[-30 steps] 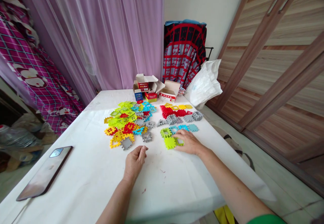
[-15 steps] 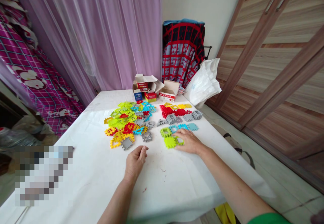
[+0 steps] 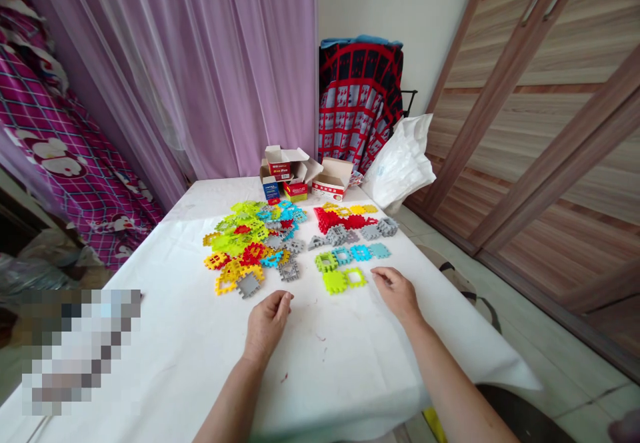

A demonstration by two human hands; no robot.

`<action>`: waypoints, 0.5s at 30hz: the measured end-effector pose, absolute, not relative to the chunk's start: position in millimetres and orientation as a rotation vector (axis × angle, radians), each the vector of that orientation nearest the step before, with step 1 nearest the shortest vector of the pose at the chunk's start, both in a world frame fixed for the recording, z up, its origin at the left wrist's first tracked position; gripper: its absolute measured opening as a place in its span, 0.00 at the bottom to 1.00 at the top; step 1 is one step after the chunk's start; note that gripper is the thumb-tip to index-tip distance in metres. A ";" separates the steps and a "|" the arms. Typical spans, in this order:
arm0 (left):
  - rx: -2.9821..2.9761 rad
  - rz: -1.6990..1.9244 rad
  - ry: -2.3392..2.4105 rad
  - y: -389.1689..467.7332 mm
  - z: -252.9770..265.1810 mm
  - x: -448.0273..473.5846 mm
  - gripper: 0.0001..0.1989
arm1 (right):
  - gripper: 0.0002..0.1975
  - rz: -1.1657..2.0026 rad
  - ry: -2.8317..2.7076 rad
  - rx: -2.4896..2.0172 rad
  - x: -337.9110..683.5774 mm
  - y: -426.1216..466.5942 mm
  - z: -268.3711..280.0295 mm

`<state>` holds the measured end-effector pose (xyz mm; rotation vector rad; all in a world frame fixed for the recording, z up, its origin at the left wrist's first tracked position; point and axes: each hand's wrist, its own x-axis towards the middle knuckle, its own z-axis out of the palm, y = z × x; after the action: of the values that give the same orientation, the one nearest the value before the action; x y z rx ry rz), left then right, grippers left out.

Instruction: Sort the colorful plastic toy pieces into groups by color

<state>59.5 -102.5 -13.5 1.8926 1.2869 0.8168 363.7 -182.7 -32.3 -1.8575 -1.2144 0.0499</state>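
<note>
My left hand (image 3: 267, 319) lies on the table, fingers curled closed and thumb against them, with nothing showing in it. My right hand (image 3: 397, 293) hovers just right of a light green square frame piece (image 3: 356, 277). Its fingers are bent loosely and it holds nothing. A solid light green toothed piece (image 3: 334, 282) adjoins that frame on the left. Behind them are a green window-like piece (image 3: 326, 261) and a row of blue toothed pieces (image 3: 361, 252). Farther back lie grey pieces (image 3: 338, 233), red pieces (image 3: 327, 220) and yellow pieces (image 3: 356, 209).
A mixed pile of interlocking plastic pieces (image 3: 250, 236) lies left of centre on the white-covered table (image 3: 185, 323). Several opened cardboard boxes (image 3: 333, 179) stand at the back edge. A white plastic bag (image 3: 403, 163) is at the back right corner.
My right hand has let go of the light green frame piece and drawn back to the right. The frame lies uncovered beside the solid green piece. My left hand stays in place.
</note>
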 end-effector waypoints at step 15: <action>2.146 0.641 1.328 -107.5 0.6 62.2 0.17 | 0.14 -0.055 -1.388 -1.962 359.1 -180.2 -30.6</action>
<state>62.2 -107.5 0.6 2.1456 1.3282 0.6413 359.1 -180.2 -30.6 -1.9620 -1.3879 -0.0547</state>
